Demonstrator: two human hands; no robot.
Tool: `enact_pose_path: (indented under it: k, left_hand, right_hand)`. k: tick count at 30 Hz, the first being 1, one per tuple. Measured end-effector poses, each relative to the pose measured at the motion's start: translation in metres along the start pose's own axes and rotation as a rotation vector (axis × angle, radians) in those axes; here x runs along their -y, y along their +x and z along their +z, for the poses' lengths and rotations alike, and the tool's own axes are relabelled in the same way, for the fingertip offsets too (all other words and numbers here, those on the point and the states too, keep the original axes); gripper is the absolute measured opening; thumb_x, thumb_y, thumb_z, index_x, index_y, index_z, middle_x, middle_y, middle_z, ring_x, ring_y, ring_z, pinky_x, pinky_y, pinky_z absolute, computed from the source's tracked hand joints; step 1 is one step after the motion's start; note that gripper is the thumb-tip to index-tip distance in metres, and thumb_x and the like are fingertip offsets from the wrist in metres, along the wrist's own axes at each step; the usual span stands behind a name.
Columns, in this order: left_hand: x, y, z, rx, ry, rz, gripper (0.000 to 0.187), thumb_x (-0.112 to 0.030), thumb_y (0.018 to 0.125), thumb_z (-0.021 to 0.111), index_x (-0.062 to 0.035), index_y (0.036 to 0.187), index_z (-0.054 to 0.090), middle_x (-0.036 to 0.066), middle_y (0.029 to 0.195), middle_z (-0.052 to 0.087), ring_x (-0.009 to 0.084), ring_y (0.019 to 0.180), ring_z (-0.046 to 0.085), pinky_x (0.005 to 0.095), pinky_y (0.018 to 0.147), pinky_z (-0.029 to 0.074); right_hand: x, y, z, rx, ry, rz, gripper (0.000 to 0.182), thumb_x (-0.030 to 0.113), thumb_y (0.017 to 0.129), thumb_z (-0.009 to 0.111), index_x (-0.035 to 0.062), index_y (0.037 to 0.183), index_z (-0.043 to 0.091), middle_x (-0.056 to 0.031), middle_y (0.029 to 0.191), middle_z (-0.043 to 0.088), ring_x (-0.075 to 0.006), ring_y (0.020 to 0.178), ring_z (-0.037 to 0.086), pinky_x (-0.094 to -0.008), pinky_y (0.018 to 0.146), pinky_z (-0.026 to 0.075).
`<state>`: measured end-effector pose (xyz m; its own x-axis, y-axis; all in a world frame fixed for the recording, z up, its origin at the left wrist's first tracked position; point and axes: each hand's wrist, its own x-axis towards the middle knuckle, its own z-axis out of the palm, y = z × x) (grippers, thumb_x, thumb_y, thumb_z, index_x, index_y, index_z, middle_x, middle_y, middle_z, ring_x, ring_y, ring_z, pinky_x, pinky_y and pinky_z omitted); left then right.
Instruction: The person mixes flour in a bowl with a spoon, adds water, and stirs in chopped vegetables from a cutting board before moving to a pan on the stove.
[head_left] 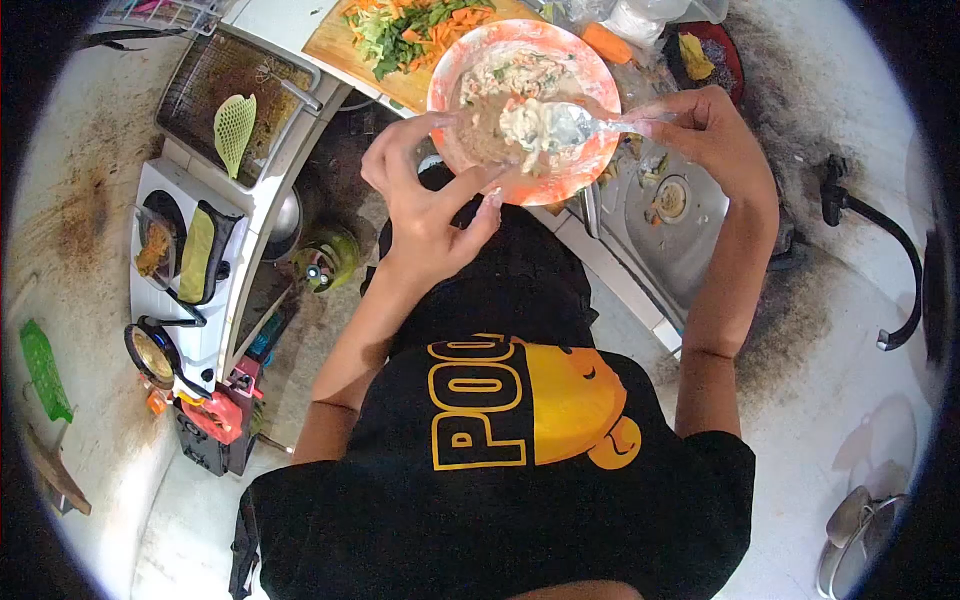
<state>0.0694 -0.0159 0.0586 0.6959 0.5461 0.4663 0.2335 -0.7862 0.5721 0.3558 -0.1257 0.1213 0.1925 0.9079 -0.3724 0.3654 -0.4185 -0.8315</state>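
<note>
My right hand (705, 130) is closed round the handle of a metal spoon (578, 126), above the right side of an orange-rimmed bowl (560, 190). Pale, lumpy batter (528, 122) lies on the spoon. More batter with bits of green and orange sits in the bowl. At the bowl's lower left, my left hand (435, 200) has its fingers spread and curved, the fingertips over or near the rim; whether they touch it is unclear. I see nothing held in that hand.
Chopped vegetables (410, 40) cover a cutting board (330, 42) behind the bowl. A carrot (606, 43) lies beside it. The sink (690, 235) is at right. Leftward are a stove (205, 335), a pan (154, 354) and a tray (185, 100) with a green slotted spatula (235, 130).
</note>
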Motion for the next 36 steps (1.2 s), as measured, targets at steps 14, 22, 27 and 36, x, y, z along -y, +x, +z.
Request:
enact_pose_path:
  k: [14,22,27,36]
  left_hand:
    - [0.0,0.007,-0.006,-0.166,-0.115,-0.101,0.025,-0.019,0.069,0.068,-0.0148,0.093,0.071,0.015,0.115,0.048,0.0315,0.111,0.041,0.0421,0.091,0.034]
    - [0.001,0.014,0.002,-0.159,-0.144,-0.073,0.027,-0.019,0.069,0.068,-0.0128,0.096,0.07,0.014,0.118,0.048,0.0303,0.111,0.041,0.0403,0.087,0.034]
    - [0.003,0.017,0.007,-0.113,-0.17,-0.085,0.022,-0.018,0.078,0.063,-0.0081,0.097,0.069,0.014,0.119,0.046,0.0286,0.115,0.041,0.0389,0.092,0.032]
    - [0.013,0.028,0.019,-0.16,-0.279,-0.137,0.021,-0.018,0.088,0.056,-0.0021,0.098,0.066,0.013,0.12,0.044,0.0282,0.117,0.041,0.0424,0.102,0.029]
  right_hand:
    - [-0.005,-0.02,0.009,-0.067,0.272,0.039,0.025,0.014,0.082,0.069,-0.004,0.1,0.069,-0.0059,0.089,0.07,-0.0067,0.082,0.062,-0.021,0.074,0.047]
    - [-0.02,-0.039,0.016,-0.196,0.289,-0.026,0.025,0.017,0.081,0.07,0.001,0.1,0.071,0.0039,0.07,0.062,0.0,0.054,0.042,-0.0175,0.048,0.029]
    - [-0.043,-0.062,0.029,-0.477,0.469,0.151,0.024,0.02,0.081,0.072,0.0044,0.099,0.072,0.0095,0.057,0.047,-0.0008,0.045,0.03,-0.0208,0.042,0.02]
    - [-0.104,-0.138,0.055,-1.225,0.688,0.168,0.027,0.021,0.084,0.071,0.0023,0.104,0.07,0.008,0.054,0.041,-0.0019,0.046,0.027,-0.0217,0.044,0.018]
